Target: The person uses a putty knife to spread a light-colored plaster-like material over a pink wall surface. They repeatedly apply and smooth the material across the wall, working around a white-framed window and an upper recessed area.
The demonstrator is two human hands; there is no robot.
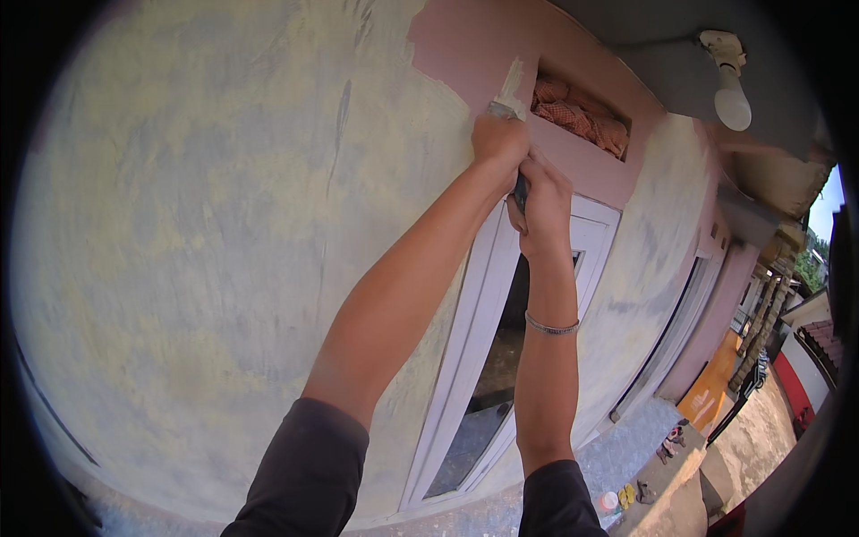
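Observation:
Both my arms reach up to the wall above a narrow window. My left hand is closed around the upper part of a scraper, just below its flat metal blade. Lower down, my right hand wraps round the scraper's dark handle. The blade meets the pink painted wall beside a recessed opening. A pale streak runs upward from the blade over the pink. To the left, the wall is patchy grey and pale yellow.
Crumpled orange-red cloth fills the recessed opening. A white window frame holds dark glass. At the upper right a white bulb hangs from a dark ceiling. Footwear and a small white tub stand on the floor far below.

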